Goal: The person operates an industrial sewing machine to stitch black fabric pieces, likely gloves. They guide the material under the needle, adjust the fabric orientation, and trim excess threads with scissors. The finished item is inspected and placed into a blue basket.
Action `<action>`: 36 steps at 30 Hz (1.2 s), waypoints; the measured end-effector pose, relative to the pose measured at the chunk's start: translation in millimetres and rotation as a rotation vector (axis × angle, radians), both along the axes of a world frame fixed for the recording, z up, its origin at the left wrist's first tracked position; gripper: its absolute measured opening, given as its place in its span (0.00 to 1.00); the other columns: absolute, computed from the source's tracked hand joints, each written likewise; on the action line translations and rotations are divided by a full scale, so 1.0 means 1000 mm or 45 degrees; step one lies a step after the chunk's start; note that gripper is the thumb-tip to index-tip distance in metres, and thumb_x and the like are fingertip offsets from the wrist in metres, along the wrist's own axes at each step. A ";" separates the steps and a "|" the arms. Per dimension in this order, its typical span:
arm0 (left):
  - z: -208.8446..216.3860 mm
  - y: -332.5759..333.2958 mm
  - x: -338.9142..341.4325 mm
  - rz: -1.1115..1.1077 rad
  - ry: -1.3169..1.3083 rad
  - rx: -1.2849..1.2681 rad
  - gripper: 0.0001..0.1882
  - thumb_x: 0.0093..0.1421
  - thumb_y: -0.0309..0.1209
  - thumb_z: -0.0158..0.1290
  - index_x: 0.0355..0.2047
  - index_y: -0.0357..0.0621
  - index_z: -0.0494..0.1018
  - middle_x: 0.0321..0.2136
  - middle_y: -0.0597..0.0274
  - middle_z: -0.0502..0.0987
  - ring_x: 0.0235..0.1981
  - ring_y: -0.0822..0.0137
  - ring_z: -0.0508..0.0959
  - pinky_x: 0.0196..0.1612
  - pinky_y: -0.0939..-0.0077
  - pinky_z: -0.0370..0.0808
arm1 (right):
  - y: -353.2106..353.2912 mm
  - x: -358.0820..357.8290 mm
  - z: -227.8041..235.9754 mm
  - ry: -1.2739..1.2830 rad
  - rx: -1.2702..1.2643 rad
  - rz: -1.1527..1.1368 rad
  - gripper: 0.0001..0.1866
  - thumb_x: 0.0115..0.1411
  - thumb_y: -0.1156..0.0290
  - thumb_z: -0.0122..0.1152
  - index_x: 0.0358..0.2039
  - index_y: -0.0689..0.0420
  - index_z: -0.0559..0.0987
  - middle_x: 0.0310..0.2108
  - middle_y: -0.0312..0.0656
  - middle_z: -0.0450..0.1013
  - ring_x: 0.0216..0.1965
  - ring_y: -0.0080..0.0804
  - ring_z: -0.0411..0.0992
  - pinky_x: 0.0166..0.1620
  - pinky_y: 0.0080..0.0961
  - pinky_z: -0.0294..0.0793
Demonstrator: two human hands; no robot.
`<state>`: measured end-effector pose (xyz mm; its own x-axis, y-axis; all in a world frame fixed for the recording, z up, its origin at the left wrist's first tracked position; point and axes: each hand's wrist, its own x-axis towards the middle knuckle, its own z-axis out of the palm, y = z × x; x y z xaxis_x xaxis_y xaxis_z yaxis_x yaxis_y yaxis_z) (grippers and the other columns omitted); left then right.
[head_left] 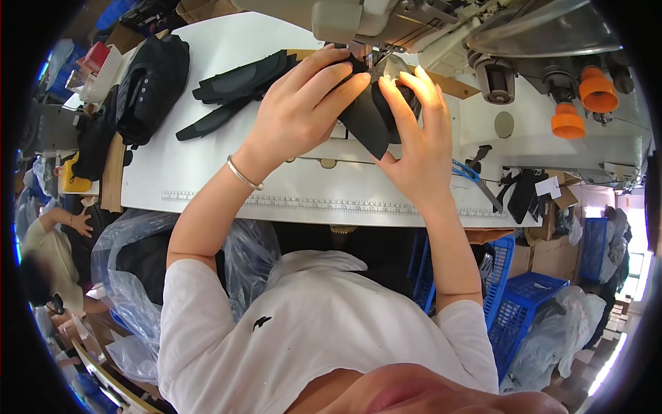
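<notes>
A black piece of fabric [367, 123] lies beneath the sewing machine head [348, 21], its pointed end towards me. My left hand [296, 103] presses its fingertips on the fabric's left side, close to the needle area; a bracelet rings that wrist. On the other side, my right hand [424, 131] curls round the piece, thumb at its near end and fingertips by the lit needle area. Just where the needle meets the fabric is hidden by my fingers. Left of my left hand rests a stack of dark cut pieces [245, 81].
A ruler strip [331, 203] runs along the front of the white table [148, 172]. Blue-handled scissors [467, 172] lie right of my right hand. Folded black material [153, 88] sits far left. Blue crates [527, 297] stand below right; another person's hand [81, 219] shows at left.
</notes>
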<state>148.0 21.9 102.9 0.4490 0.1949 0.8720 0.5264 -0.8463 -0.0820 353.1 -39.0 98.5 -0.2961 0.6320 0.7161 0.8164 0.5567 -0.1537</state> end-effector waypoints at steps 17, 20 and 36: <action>-0.001 0.001 -0.002 -0.023 -0.002 0.002 0.30 0.36 0.14 0.59 0.45 0.39 0.82 0.43 0.56 0.77 0.49 0.49 0.81 0.46 0.63 0.85 | -0.004 0.000 -0.001 0.009 -0.014 0.020 0.42 0.37 0.69 0.71 0.59 0.48 0.76 0.56 0.43 0.67 0.62 0.50 0.65 0.65 0.52 0.66; -0.002 0.001 -0.002 -0.019 0.001 0.001 0.30 0.36 0.14 0.59 0.45 0.39 0.82 0.44 0.56 0.77 0.49 0.49 0.81 0.46 0.63 0.85 | -0.005 -0.001 -0.001 -0.005 -0.030 0.009 0.42 0.37 0.69 0.71 0.59 0.47 0.76 0.56 0.42 0.66 0.62 0.50 0.64 0.65 0.52 0.66; -0.005 0.000 0.002 0.031 0.033 0.101 0.25 0.41 0.18 0.58 0.44 0.37 0.81 0.42 0.56 0.78 0.48 0.49 0.80 0.47 0.61 0.84 | -0.003 0.009 0.008 -0.058 -0.026 0.025 0.41 0.35 0.70 0.72 0.57 0.47 0.78 0.54 0.42 0.67 0.61 0.51 0.65 0.62 0.48 0.69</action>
